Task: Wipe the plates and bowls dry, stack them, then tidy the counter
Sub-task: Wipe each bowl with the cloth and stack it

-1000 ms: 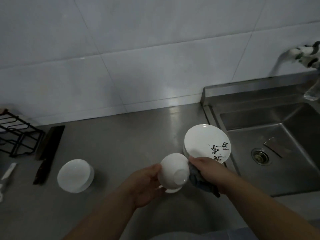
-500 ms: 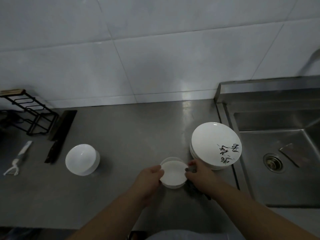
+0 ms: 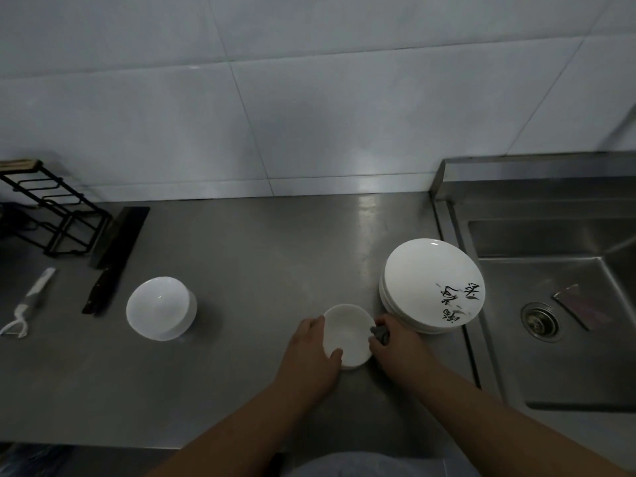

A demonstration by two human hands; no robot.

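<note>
Best to take the small bowl (image 3: 348,335) by opposite rims: probably light, rigid, glaze-slick while damp, easily chipped. Stands on the near part of the counter (image 3: 241,270), just left of the plate stack (image 3: 432,284). Gripped at its left rim in the curled left hand (image 3: 309,352); met at the right rim by a grey cloth (image 3: 380,333) bunched in the right hand (image 3: 399,346).

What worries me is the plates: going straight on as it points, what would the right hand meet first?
The bowl, likely: the right hand, pinching a cloth, points left at it, not the plates.
</note>
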